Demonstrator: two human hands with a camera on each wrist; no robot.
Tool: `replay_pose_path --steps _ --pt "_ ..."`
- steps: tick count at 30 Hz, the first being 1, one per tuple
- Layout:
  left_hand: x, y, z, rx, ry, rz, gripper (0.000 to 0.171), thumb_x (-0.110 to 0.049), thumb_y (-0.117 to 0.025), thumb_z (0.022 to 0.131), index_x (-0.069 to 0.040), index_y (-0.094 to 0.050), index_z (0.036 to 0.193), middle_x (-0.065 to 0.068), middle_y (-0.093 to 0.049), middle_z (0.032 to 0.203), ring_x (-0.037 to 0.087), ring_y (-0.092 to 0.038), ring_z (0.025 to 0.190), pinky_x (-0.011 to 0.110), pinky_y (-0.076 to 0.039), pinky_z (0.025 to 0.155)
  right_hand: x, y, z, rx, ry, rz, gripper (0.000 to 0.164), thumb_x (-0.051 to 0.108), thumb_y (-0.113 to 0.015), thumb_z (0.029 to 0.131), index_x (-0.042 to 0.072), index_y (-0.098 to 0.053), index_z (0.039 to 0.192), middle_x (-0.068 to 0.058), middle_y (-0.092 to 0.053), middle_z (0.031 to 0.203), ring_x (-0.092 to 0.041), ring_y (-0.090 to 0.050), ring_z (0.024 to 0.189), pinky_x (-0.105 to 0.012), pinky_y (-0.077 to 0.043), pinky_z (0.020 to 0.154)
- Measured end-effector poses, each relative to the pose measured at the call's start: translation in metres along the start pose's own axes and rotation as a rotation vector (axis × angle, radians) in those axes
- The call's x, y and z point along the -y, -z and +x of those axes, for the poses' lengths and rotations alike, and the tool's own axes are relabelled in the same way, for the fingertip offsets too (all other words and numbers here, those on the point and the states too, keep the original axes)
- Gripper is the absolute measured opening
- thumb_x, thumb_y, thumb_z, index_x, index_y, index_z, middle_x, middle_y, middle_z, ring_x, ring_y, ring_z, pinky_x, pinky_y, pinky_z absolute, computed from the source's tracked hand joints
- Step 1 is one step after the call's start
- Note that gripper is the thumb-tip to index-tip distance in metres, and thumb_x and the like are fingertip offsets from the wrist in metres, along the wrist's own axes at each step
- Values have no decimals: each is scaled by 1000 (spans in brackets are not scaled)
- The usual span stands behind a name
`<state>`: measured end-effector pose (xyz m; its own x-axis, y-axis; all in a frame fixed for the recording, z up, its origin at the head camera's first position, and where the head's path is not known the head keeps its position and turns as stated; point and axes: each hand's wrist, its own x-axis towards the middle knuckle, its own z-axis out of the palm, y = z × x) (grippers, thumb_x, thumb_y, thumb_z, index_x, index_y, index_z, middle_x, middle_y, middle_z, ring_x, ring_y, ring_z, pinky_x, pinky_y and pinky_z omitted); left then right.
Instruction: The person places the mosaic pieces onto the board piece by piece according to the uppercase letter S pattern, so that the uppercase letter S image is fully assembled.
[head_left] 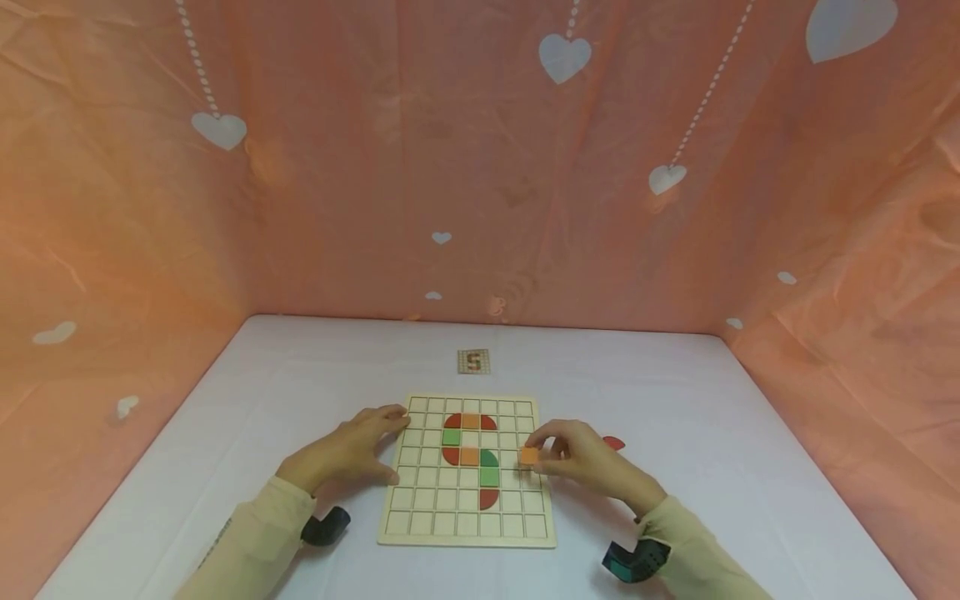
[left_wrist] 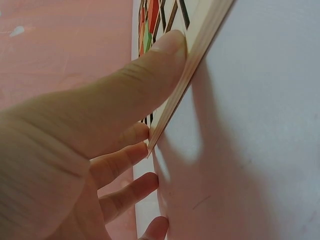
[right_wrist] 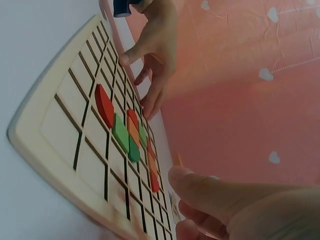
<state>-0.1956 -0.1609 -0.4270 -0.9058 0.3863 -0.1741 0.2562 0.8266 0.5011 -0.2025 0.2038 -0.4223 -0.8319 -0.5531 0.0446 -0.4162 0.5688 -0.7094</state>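
Observation:
The wooden grid board lies flat on the table, bearing red, orange and green tiles in a curving pattern. Along its left edge rests my left hand, thumb and fingertips touching the side; the left wrist view shows the thumb against the rim and the fingers spread. Over the board's right columns, my right hand pinches an orange square tile between thumb and fingers. Only a thin orange sliver of that tile shows past the thumb in the right wrist view. A red quarter-round tile ends the pattern's lower side.
Behind the board lies a small card showing a similar curved figure on a grid. Another red piece sits on the white table beyond the right hand, partly hidden by it. Orange cloth with white hearts encloses the table's back and sides.

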Motion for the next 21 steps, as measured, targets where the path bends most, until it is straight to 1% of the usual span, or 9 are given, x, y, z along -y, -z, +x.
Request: replay_pose_path --steps 3,7,10,13,18,21 --pt "1 0 0 -2 0 -4 87 -25 -88 74 -7 -49 149 15 -36 163 41 -31 150 67 -30 119 3 -4 3 13 8 15 24 14 -79 87 6 -74 109 -6 -70 100 -4 -51 72 -17 -45 60" --pt "1 0 2 1 5 -11 87 -25 -89 74 -6 -49 149 16 -35 163 42 -30 151 67 -28 119 5 -11 5 32 5 21 24 15 -79 87 9 -74 109 -1 -68 98 -5 -51 74 -17 -45 62" --pt "1 -1 3 1 1 -15 88 -24 -89 74 -5 -48 149 17 -35 163 43 -30 151 69 -26 119 7 -16 6 43 2 21 23 15 -79 87 10 -74 109 0 -68 98 -5 -52 75 -17 -46 63" --pt "1 -1 3 -1 -9 -18 87 -24 -89 74 -4 -49 148 18 -35 162 43 -30 150 70 -26 119 9 -20 7 51 6 28 23 15 -79 86 9 -73 108 -1 -68 98 -4 -52 74 -17 -46 64" --pt "2 -1 2 -6 -14 -20 85 -22 -89 74 -5 -50 148 17 -36 162 43 -30 150 69 -27 119 11 -26 9 63 35 43 24 16 -80 86 7 -74 108 -4 -70 98 -3 -49 72 -17 -44 63" --pt "3 -1 2 -6 -14 -15 85 -23 -89 74 -5 -50 148 17 -36 162 43 -30 150 69 -27 119 12 -29 11 72 55 52 25 18 -80 86 7 -75 109 -3 -71 100 -3 -50 73 -17 -44 64"
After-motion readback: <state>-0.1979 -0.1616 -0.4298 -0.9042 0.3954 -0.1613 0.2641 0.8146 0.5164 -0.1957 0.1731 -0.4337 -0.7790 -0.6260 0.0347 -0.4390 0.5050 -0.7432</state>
